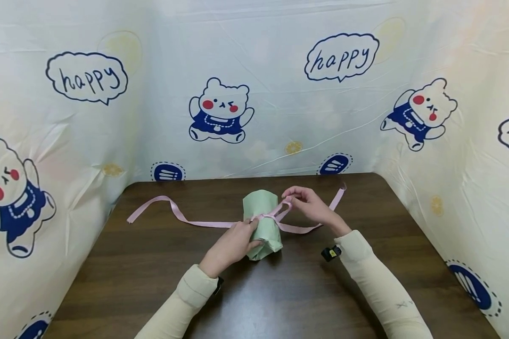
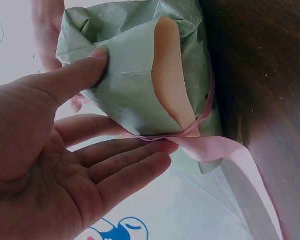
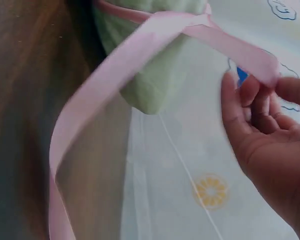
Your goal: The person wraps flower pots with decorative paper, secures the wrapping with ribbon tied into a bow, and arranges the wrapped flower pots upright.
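Observation:
A roll-shaped package in pale green wrapping paper (image 1: 263,242) lies on the table, with a pink ribbon (image 1: 212,224) around its middle. My left hand (image 1: 233,242) grips the package from its left side. In the left wrist view, the thumb lies on the green paper (image 2: 125,90) and the fingers reach along by the ribbon (image 2: 215,147). To the right of the package, my right hand (image 1: 307,205) pinches a ribbon loop between thumb and fingers. That loop (image 3: 240,52) stands out from the knot in the right wrist view, while another length hangs away.
The ribbon's tails stretch left and right over the brown wooden table (image 1: 161,273). A pale printed cloth (image 1: 280,117) with cartoon bears hangs behind the table and along both sides. A small black device (image 1: 331,254) sits at the right cuff.

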A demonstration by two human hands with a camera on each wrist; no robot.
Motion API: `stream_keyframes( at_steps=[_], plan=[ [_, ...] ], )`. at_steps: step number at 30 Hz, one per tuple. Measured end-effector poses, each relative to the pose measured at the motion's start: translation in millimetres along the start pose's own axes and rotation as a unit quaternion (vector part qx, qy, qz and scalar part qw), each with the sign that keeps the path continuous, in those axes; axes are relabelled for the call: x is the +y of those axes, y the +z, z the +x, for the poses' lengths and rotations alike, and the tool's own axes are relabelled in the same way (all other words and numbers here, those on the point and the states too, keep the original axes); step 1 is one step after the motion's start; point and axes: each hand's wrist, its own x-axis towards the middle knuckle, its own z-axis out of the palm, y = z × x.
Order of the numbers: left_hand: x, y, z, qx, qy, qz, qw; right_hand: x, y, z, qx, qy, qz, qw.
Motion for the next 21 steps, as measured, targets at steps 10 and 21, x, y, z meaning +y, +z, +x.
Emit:
stream_keyframes(
  at_steps=[10, 21],
  plan=[
    [0.8, -0.3, -0.6, 0.003, 0.002, -0.003, 1.0000, -10.0, -17.4, -16.6, -0.061, -0.021, -0.133, 0.9890],
    [-0.7, 1.0, -0.3, -0.006, -0.002, -0.004, 1.0000, -6.3, -36.7, -25.7, 0.038, -0.003, -0.295, 0.9546]
  ],
)
